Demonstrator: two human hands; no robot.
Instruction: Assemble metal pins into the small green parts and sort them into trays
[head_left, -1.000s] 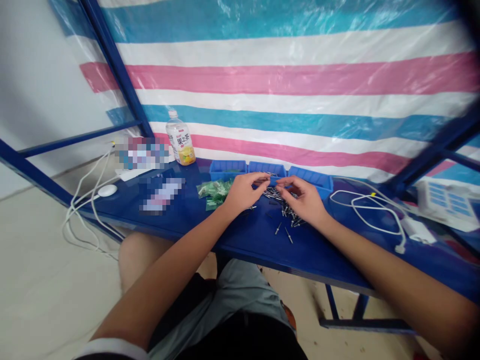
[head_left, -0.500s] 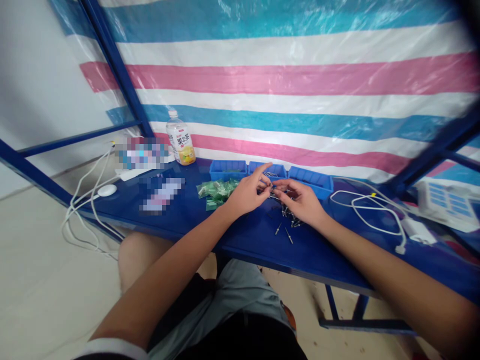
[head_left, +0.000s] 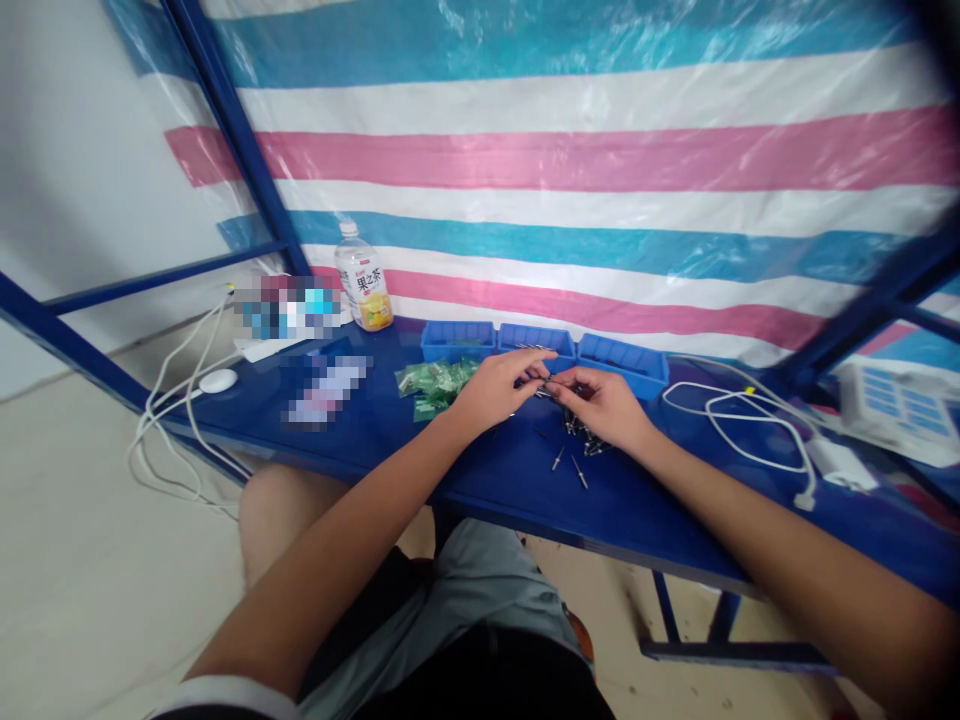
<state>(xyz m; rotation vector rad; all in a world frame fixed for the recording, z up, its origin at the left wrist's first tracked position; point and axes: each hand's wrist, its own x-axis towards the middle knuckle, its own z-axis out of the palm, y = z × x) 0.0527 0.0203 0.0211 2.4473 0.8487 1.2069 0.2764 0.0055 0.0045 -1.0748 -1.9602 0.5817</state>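
Note:
My left hand [head_left: 501, 388] and my right hand [head_left: 602, 402] meet above the table, fingertips almost touching. Both are closed in a pinch, with a few thin metal pins that look like blind rivets [head_left: 541, 393] between them. How many each hand grips is hidden by the fingers. Under my right hand lies a heap of the same rivets [head_left: 590, 441]. Two loose rivets, one of them this rivet [head_left: 579, 472], lie closer to the table's front edge. To the left of my left hand are green plastic packets [head_left: 435, 382].
Three blue bins stand behind my hands: a left bin [head_left: 457, 345], a middle bin [head_left: 517, 337] and a right bin [head_left: 626, 370]. A drink bottle [head_left: 366, 285] stands at the back left. A white cable [head_left: 750, 462] and adapter [head_left: 844, 462] lie to the right on the blue table [head_left: 480, 480].
My left index finger, raised before, has bent down toward the right hand. My right fingers have drawn closer together. The loose rivets lie as before.

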